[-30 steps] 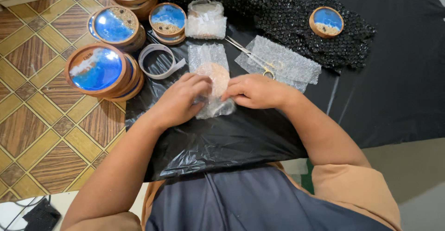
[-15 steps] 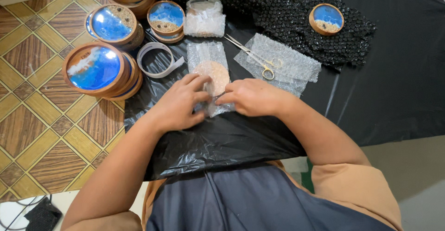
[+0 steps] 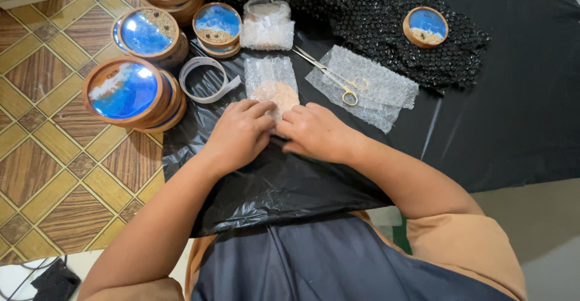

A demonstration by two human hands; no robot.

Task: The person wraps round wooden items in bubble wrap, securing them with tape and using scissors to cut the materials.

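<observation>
- Both hands have drawn closer together over the wrapped disc since a second ago, fingertips now almost meeting.
- Left of the round wooden disc (image 3: 275,93), stacked blue-topped coasters (image 3: 124,90) sit on the floor, with a tape ring (image 3: 207,80) just beside the disc.
- Her left hand (image 3: 238,133) curls loosely, fingertips pressing the bubble wrap (image 3: 270,71) around the disc.
- Her right hand (image 3: 315,130) does likewise, touching its near edge.
- Right of the disc, scissors (image 3: 329,74) lie on another clear sheet.

The person wore a tan top with short sleeves (image 3: 477,246). A dark grey cloth (image 3: 338,265) covered the lap. Both forearms were bare, with no rings or watch to be seen.
</observation>
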